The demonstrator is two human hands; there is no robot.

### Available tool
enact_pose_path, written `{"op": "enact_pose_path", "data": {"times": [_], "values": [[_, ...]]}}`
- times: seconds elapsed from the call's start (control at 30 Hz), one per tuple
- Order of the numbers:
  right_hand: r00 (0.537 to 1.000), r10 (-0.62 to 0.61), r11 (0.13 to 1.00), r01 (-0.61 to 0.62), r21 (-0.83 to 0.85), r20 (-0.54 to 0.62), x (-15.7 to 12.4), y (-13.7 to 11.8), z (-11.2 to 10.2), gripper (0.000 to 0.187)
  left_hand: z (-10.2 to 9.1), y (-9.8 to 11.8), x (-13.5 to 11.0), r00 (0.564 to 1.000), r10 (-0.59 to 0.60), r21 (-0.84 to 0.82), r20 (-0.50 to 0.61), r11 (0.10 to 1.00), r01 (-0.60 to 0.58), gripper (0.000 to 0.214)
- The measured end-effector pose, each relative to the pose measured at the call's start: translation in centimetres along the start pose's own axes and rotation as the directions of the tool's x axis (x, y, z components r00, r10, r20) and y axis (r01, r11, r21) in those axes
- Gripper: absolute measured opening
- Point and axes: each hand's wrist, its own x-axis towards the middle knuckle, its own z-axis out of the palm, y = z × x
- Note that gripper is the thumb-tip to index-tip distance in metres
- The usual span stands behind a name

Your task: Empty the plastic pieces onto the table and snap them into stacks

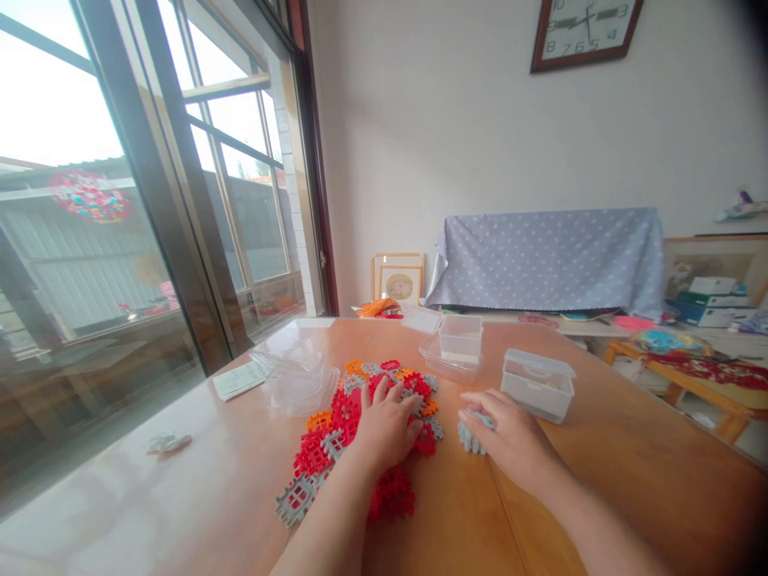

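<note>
A pile of red, orange and grey interlocking plastic pieces [336, 428] lies on the wooden table [630, 488]. My left hand [387, 428] rests flat on the pile with its fingers spread. To its right, my right hand [510, 440] is curled over a small stack of grey pieces [471, 436] that stands on the table, with its fingers wrapped round it.
A lidded clear box [538, 384] stands just beyond my right hand. Open clear containers [459, 344] and clear lids [297, 376] sit farther back. A paper slip [238, 380] and a small crumpled thing [169, 442] lie at the left, near the window.
</note>
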Motion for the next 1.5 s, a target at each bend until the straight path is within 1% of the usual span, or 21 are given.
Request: {"op": "enact_pose_path", "data": {"times": [0.07, 0.2, 0.37, 0.53, 0.6, 0.7, 0.77, 0.87, 0.97, 1.03, 1.07, 1.1, 1.13, 1.17, 1.2, 1.23, 1.27, 1.3, 1.33, 1.4, 1.5], "values": [[1.0, 0.007, 1.0, -0.007, 0.002, -0.009, 0.0, 0.0, 0.0, 0.027, 0.8, 0.1, 0.2, 0.999, -0.01, 0.033, 0.034, 0.999, 0.009, 0.05], [1.0, 0.013, 1.0, -0.012, 0.023, -0.024, 0.1, 0.1, -0.1, 0.027, 1.6, 0.0, 0.7, 1.0, -0.03, 0.068, 0.0, 0.997, 0.03, 0.043], [0.999, 0.023, 0.999, -0.022, 0.032, -0.044, 0.0, 0.2, -0.3, 0.027, 1.4, -0.4, 1.0, 0.995, -0.073, 0.077, -0.065, 0.994, 0.078, 0.032], [0.998, 0.006, 0.999, -0.004, 0.041, -0.064, 0.0, 0.1, -0.6, 0.026, 0.9, -0.6, 1.1, 0.99, -0.073, 0.097, -0.12, 0.992, 0.085, 0.019], [0.998, 0.004, 0.999, -0.001, 0.045, -0.066, 0.0, 0.1, -0.6, 0.025, 0.8, -0.6, 1.2, 0.986, -0.088, 0.117, -0.143, 0.988, 0.105, 0.022], [0.997, 0.008, 0.999, -0.004, 0.053, -0.07, 0.0, 0.1, -0.5, 0.024, 0.6, -0.6, 1.4, 0.978, -0.106, 0.143, -0.182, 0.981, 0.133, 0.033], [0.997, 0.011, 0.998, -0.007, 0.055, -0.075, 0.0, 0.2, -0.5, 0.024, 0.4, -0.6, 1.4, 0.976, -0.11, 0.144, -0.186, 0.98, 0.138, 0.034], [0.996, 0.011, 0.998, -0.005, 0.063, -0.093, 0.1, 0.4, -0.3, 0.024, -0.3, -0.7, 1.4, 0.977, -0.117, 0.102, -0.18, 0.985, 0.137, 0.025], [0.993, 0.018, 0.996, -0.008, 0.085, -0.117, 0.1, 0.4, -0.3, 0.024, -1.0, -0.8, 1.4, 0.96, -0.137, 0.0, -0.243, 0.99, 0.141, 0.015], [0.991, 0.024, 0.995, -0.012, 0.095, -0.129, 0.1, 0.3, -0.3, 0.025, -1.2, -0.8, 1.6, 0.937, -0.166, -0.152, -0.308, 0.981, 0.124, 0.012], [0.991, 0.025, 0.995, -0.012, 0.098, -0.132, 0.0, 0.3, -0.3, 0.024, -1.2, -0.7, 1.7, 0.925, -0.195, -0.268, -0.326, 0.958, 0.107, 0.01], [0.991, 0.027, 0.995, -0.014, 0.101, -0.135, 0.0, 0.2, -0.3, 0.024, -1.1, -0.5, 1.8, 0.916, -0.233, -0.41, -0.326, 0.908, 0.086, 0.007], [0.99, 0.032, 0.994, -0.017, 0.105, -0.136, 0.0, 0.2, -0.2, 0.024, -0.9, -0.2, 1.9, 0.913, -0.279, -0.569, -0.299, 0.82, 0.064, 0.005], [0.99, 0.039, 0.994, -0.024, 0.107, -0.136, 0.0, 0.1, -0.1, 0.025, -0.7, 0.2, 2.0, 0.915, -0.318, -0.72, -0.248, 0.693, 0.046, 0.006], [0.99, 0.049, 0.993, -0.035, 0.109, -0.132, -0.1, -0.1, 0.0, 0.026, -0.4, 0.7, 2.0, 0.923, -0.341, -0.846, -0.181, 0.533, 0.031, 0.01], [0.99, 0.061, 0.993, -0.048, 0.108, -0.125, -0.1, -0.2, 0.1, 0.028, -0.2, 1.2, 2.0, 0.935, -0.339, -0.931, -0.109, 0.364, 0.024, 0.015], [0.99, 0.074, 0.993, -0.062, 0.104, -0.116, -0.2, -0.5, 0.3, 0.031, 0.0, 1.8, 1.9, 0.948, -0.314, -0.975, -0.051, 0.221, 0.021, 0.018], [0.991, 0.084, 0.992, -0.074, 0.099, -0.103, -0.2, -0.7, 0.4, 0.036, 0.1, 2.4, 1.8, 0.959, -0.284, -0.994, 0.0, 0.107, 0.032, 0.021], [0.992, 0.09, 0.992, -0.082, 0.094, -0.087, -0.3, -1.1, 0.5, 0.041, 0.3, 3.0, 1.7, 0.965, -0.257, -0.998, 0.049, 0.022, 0.056, 0.023], [0.994, 0.094, 0.992, -0.088, 0.09, -0.057, -0.4, -1.7, 0.6, 0.05, 0.5, 4.0, 1.3, 0.966, -0.222, -0.989, 0.133, -0.091, 0.115, 0.027], [0.996, 0.084, 0.994, -0.081, 0.078, -0.04, -0.5, -2.4, 0.7, 0.053, 0.9, 5.0, 1.0, 0.959, -0.189, -0.968, 0.21, -0.181, 0.176, 0.034]]}}
